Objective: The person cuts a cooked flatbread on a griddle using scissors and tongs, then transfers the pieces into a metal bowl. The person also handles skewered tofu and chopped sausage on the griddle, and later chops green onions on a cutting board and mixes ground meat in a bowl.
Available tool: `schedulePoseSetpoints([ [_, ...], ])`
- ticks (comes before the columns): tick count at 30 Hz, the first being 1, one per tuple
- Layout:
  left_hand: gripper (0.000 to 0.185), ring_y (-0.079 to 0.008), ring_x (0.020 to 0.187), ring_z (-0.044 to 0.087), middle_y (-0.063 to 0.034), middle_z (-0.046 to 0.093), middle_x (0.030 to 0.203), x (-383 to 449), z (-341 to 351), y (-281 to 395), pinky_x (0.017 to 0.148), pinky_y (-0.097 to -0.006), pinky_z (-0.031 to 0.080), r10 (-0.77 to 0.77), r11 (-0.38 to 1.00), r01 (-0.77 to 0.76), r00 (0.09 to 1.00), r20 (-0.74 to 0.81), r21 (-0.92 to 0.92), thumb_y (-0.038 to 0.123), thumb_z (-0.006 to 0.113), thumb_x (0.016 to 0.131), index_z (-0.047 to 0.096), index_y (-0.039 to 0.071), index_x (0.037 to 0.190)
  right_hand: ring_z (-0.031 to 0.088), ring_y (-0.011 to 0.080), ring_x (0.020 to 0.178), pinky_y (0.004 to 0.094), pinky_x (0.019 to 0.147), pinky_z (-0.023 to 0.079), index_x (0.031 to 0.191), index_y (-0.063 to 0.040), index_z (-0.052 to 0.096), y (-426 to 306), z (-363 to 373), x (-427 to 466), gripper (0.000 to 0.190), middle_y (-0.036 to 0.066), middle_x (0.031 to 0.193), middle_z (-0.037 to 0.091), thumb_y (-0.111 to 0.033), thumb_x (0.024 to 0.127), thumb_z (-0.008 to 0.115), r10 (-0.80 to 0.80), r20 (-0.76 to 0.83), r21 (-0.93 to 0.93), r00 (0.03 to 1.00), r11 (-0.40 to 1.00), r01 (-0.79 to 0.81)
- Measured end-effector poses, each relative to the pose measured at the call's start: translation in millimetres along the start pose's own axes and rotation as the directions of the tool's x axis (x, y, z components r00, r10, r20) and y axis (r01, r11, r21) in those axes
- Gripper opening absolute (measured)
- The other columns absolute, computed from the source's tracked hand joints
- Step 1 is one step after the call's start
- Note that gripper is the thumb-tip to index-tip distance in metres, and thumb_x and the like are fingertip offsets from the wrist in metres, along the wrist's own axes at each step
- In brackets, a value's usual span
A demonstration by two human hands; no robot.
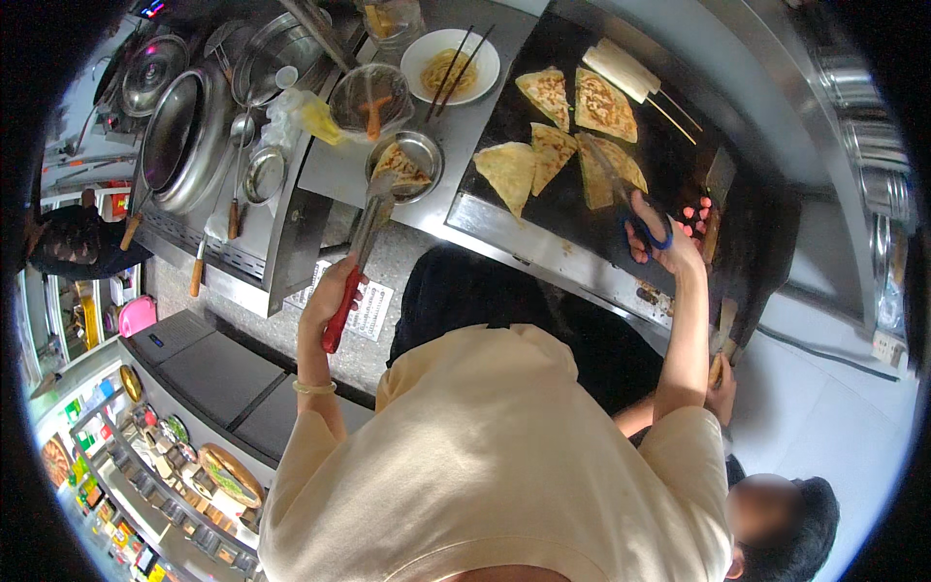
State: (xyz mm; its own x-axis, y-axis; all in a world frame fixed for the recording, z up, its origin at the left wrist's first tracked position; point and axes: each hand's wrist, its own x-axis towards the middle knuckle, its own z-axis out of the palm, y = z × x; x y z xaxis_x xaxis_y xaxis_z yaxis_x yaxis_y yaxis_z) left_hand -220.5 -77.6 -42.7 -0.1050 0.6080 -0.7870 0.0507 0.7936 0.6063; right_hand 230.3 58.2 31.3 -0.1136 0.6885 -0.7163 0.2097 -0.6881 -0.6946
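My left hand (pixel 340 295) is closed on the red handles of metal tongs (pixel 364 225). The tongs' tips are at a browned flatbread wedge (pixel 400 167) lying in a round metal dish (pixel 431 156). In my right hand (pixel 665 236) are scissors (pixel 617 182) with blue handles. Their blades reach over a flatbread piece (pixel 625 164) on the dark griddle (pixel 538 214); whether they cut it cannot be told. Several more wedges, such as a pale one (pixel 505 174) and a browned one (pixel 607 105), lie around it on the griddle.
Pale skewered food (pixel 622 69) and small pink pieces (pixel 696 214) lie on the griddle. A noodle bowl (pixel 484 51) with chopsticks stands beside it. Pans and ladles cover the left counter (pixel 247 244). A co-worker at lower right holds a scraper (pixel 726 327); another person is at far left.
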Motion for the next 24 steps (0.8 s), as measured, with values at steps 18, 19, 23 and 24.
schedulePoseSetpoints([
  [18, 0.044, -0.0082, 0.051, 0.047, -0.0045, 0.055, 0.071, 5, 125, 181, 0.041, -0.0204, 0.041, 0.041, 0.996, -0.065, 0.936, 0.35, 0.058, 0.046, 0.04, 0.092, 0.051, 0.003, 0.092, 0.041, 0.0064, 0.042, 0.0189, 0.036, 0.03, 0.072, -0.009, 0.049, -1, -3, 50, 0.049, -0.001, 0.055, 0.044, -0.057, 0.08, 0.056, -0.081, 0.345, 0.336, 0.935, 0.941, -0.042],
  [19, 0.044, -0.0083, 0.053, 0.047, -0.005, 0.055, 0.072, 5, 127, 186, 0.042, -0.0206, 0.041, 0.046, 0.993, -0.08, 0.94, 0.337, 0.087, 0.046, 0.04, 0.092, 0.051, 0.003, 0.093, 0.04, 0.0063, 0.042, 0.0189, 0.035, 0.029, 0.068, -0.01, 0.048, -2, -3, 49, 0.051, -0.002, 0.053, 0.043, -0.059, 0.08, 0.054, -0.094, 0.338, 0.315, 0.936, 0.949, -0.018],
  [23, 0.036, -0.0076, 0.051, 0.048, -0.0045, 0.056, 0.071, 18, 135, 192, 0.039, -0.0195, 0.04, 0.067, 0.996, -0.081, 0.924, 0.377, 0.022, 0.04, 0.043, 0.093, 0.049, 0.005, 0.088, 0.04, 0.0061, 0.041, 0.0183, 0.035, 0.029, 0.065, -0.01, 0.047, -5, -4, 48, 0.051, -0.002, 0.053, 0.044, -0.058, 0.081, 0.053, -0.104, 0.35, 0.326, 0.931, 0.945, -0.017],
  [24, 0.036, -0.0075, 0.051, 0.047, -0.0042, 0.055, 0.071, 21, 138, 194, 0.039, -0.0196, 0.039, 0.085, 0.995, -0.096, 0.927, 0.366, 0.012, 0.039, 0.042, 0.093, 0.048, 0.005, 0.087, 0.04, 0.0061, 0.042, 0.018, 0.035, 0.029, 0.067, -0.01, 0.047, -5, -5, 49, 0.048, -0.002, 0.055, 0.046, -0.056, 0.081, 0.055, -0.096, 0.368, 0.347, 0.925, 0.937, -0.041],
])
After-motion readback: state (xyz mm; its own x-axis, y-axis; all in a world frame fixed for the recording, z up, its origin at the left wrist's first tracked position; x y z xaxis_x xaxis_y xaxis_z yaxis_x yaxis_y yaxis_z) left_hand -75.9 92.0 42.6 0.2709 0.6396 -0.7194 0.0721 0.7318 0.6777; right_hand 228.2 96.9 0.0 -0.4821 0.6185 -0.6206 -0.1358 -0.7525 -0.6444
